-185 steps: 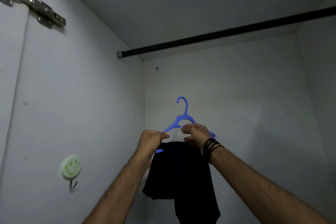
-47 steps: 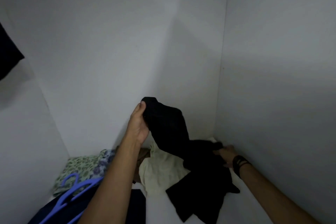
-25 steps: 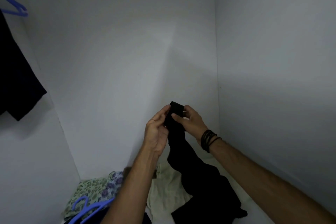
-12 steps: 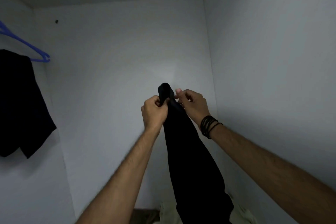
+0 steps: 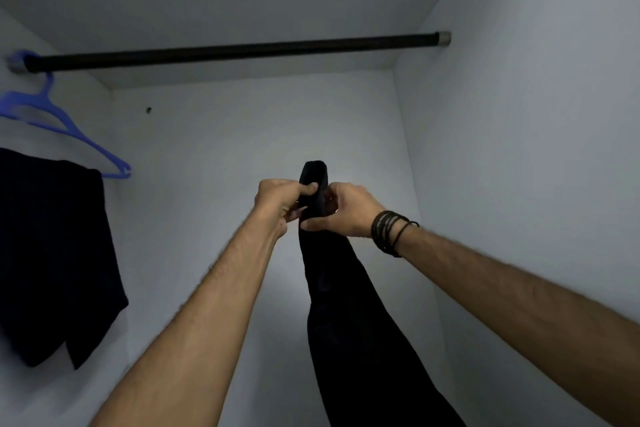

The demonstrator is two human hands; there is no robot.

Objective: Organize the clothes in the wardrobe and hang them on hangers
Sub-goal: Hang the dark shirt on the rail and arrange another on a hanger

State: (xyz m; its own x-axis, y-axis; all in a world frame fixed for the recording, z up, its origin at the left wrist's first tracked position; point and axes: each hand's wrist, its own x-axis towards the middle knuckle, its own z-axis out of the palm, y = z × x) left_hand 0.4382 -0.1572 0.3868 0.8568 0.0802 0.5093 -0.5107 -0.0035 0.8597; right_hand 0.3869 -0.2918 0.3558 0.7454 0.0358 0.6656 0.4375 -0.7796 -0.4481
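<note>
A long black garment (image 5: pixel 349 315) hangs straight down from both my hands in the middle of the wardrobe. My left hand (image 5: pixel 282 203) pinches its top edge from the left, and my right hand (image 5: pixel 341 210), with dark bands on the wrist, grips it from the right. The folded top of the cloth sticks up between my fingers. A black rail (image 5: pixel 242 50) runs across the wardrobe above. At its left end a blue hanger (image 5: pixel 65 126) carries a dark garment (image 5: pixel 52 260).
White wardrobe walls close in on the left, back and right, with the ceiling panel just above the rail. The rail to the right of the blue hanger carries nothing. The wardrobe floor is out of view.
My view has tilted upward, bringing the whole rail and the hanging blue hanger into sight. Both hands stay gripped on the top of the black garment, held slightly lower in the frame.
</note>
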